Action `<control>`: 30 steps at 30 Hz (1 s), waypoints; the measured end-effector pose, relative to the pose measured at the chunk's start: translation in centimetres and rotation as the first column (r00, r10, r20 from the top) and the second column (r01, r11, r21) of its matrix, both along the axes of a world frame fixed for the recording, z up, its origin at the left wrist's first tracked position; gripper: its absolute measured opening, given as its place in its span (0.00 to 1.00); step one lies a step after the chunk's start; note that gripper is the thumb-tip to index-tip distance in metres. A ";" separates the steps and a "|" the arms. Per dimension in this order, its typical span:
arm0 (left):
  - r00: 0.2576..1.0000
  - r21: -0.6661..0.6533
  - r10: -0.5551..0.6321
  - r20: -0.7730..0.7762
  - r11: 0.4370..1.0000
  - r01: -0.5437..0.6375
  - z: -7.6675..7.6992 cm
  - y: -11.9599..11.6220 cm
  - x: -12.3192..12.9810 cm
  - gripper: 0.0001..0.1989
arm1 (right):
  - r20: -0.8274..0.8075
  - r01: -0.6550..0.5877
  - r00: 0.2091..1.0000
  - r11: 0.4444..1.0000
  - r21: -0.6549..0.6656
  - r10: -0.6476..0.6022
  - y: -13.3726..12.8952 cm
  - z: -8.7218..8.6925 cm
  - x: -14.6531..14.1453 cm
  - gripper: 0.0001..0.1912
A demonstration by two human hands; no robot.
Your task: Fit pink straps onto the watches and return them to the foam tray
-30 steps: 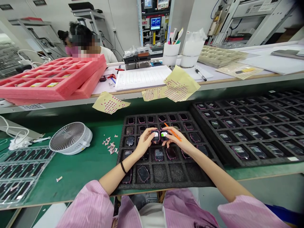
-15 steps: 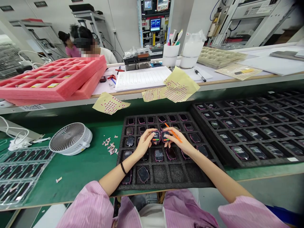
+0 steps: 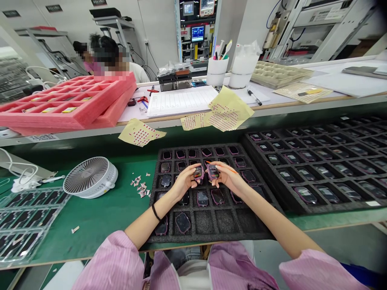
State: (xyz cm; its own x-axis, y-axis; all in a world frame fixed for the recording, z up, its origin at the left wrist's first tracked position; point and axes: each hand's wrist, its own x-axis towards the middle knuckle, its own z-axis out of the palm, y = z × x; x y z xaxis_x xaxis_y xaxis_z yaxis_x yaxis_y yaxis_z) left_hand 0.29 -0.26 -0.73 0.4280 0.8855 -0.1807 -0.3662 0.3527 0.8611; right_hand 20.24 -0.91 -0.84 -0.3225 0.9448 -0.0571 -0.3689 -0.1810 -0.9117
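My left hand (image 3: 184, 180) is closed on a purple-framed smartwatch body (image 3: 198, 172) without a strap. In my right hand (image 3: 230, 179) is a second smartwatch body (image 3: 213, 172), its dark screen facing up. Both watches are held side by side, slightly apart, above a black foam tray (image 3: 215, 220). A thin orange stick (image 3: 229, 167) also lies in my right hand, partly hidden by the fingers. Similar watch bodies, such as one near the front left (image 3: 183, 222), sit in many of the tray's compartments.
To the right stands a larger black tray (image 3: 290, 201) of watches. A white fan (image 3: 90, 177), small paper scraps (image 3: 141, 186) and clear plastic trays (image 3: 30, 225) are on the left. Yellow sticker sheets (image 3: 231, 108) hang over the shelf edge; pink foam trays (image 3: 105, 100) lie above.
The two watches have moved slightly apart and tilted, and their screens, lit with coloured marks before, look darker. The orange stick now lies flatter along my right hand.
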 end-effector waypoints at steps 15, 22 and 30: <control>0.950 0.434 0.182 -0.255 0.899 -0.057 -1.5 -0.1 0.1 0.25 | 0.261 -0.031 0.965 0.970 0.240 -0.033 -0.3 -1.0 -0.3 0.18; 0.949 0.406 0.190 -0.253 0.911 -0.074 -0.6 -0.3 0.0 0.21 | 0.261 -0.060 0.965 0.969 0.241 -0.005 -0.2 -1.0 -0.3 0.21; 0.945 0.398 0.195 -0.262 0.914 -0.078 -0.5 -0.4 0.1 0.20 | 0.265 0.019 0.961 0.975 0.223 -0.080 -0.4 -0.7 -0.4 0.18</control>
